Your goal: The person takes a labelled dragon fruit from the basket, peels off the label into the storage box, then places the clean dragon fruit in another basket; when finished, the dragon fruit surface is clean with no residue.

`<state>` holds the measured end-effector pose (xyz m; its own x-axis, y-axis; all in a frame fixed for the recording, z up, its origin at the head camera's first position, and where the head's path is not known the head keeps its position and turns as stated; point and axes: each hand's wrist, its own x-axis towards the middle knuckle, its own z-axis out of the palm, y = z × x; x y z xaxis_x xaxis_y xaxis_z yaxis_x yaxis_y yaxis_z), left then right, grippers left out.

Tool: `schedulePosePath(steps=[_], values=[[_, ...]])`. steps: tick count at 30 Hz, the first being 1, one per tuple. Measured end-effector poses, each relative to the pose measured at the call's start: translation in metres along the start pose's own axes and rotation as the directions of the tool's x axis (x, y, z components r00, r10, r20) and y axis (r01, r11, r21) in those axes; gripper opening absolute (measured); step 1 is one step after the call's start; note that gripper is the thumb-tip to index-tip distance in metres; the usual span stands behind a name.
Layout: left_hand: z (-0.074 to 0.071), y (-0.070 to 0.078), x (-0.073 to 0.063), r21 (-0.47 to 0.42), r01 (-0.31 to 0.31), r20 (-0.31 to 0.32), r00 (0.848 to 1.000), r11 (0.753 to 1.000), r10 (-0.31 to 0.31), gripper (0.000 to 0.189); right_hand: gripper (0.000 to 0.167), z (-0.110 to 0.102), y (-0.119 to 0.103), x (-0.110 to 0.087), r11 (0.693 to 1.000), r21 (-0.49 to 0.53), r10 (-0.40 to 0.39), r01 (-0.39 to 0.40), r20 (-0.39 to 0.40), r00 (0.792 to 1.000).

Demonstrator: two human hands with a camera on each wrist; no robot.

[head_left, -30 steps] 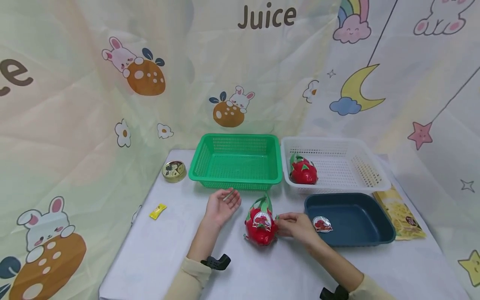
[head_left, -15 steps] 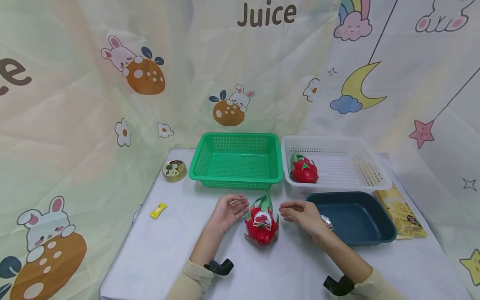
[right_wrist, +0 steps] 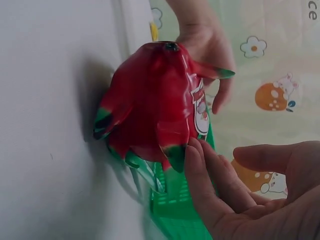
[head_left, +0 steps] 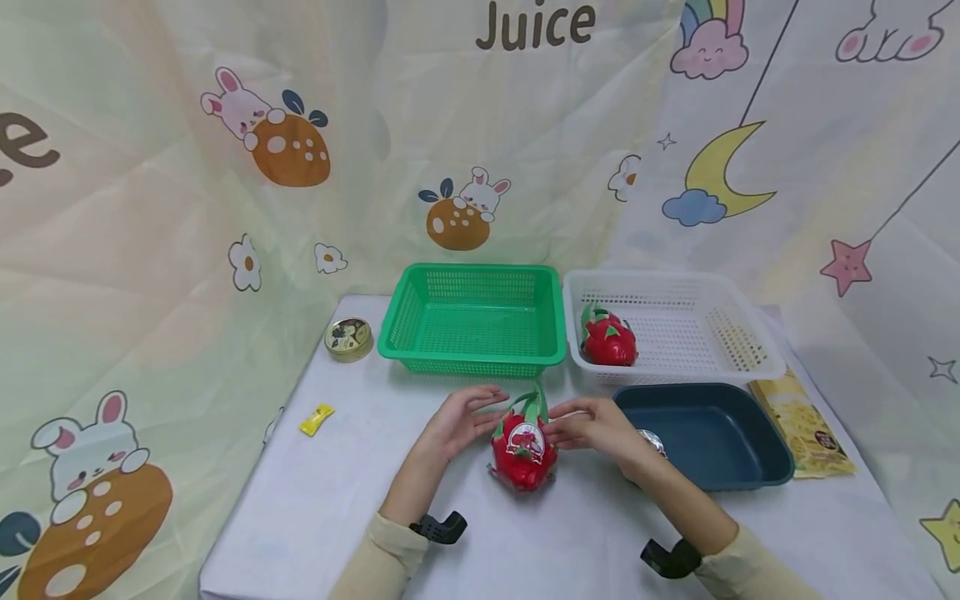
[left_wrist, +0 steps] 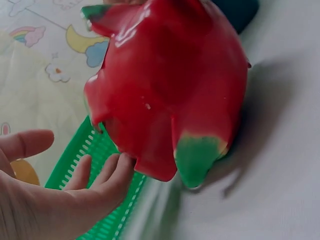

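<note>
A red model dragon fruit [head_left: 522,458] with green-tipped scales stands on the white cloth, a round label [head_left: 526,442] on its near side. My left hand [head_left: 463,423] is beside its left side, fingers loosely bent; in the left wrist view the fingertips seem to reach the fruit's surface. The right hand [head_left: 596,429] is on the other side, with its fingertips touching the fruit near the label. In the right wrist view the right fingers [right_wrist: 212,182] lie against a green-tipped scale, thumb apart. Neither hand is closed round the fruit.
Behind stand a green basket [head_left: 472,363] and a white basket [head_left: 697,333] with another dragon fruit [head_left: 609,340]. Right are a blue tray [head_left: 708,475], a partly hidden shiny label [head_left: 652,440] and a yellow packet [head_left: 802,425]. Left lie a round tin [head_left: 348,339] and a small yellow wrapper [head_left: 317,420].
My right hand drew back from the fruit, then came in again higher up, near the label. The left hand moved right towards the fruit. The fruit stayed in place.
</note>
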<state>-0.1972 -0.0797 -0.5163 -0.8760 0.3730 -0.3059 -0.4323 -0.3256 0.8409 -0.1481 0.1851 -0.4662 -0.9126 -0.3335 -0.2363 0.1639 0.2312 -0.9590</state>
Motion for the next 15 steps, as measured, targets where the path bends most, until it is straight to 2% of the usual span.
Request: schedulePosePath(steps=[7,15], values=[[-0.0027,-0.0021,0.0025,0.017,-0.008,-0.026,1.000,1.000,0.009,0.057,0.044,-0.0005,0.0001,0.0004,1.000,0.000,-0.004,0.004,0.021,1.000],[-0.0029,-0.0051,0.0027,-0.010,-0.001,-0.029,1.000,1.000,0.001,0.056,0.043,-0.0024,-0.0009,0.0025,1.000,0.020,0.004,-0.006,0.093,0.996]])
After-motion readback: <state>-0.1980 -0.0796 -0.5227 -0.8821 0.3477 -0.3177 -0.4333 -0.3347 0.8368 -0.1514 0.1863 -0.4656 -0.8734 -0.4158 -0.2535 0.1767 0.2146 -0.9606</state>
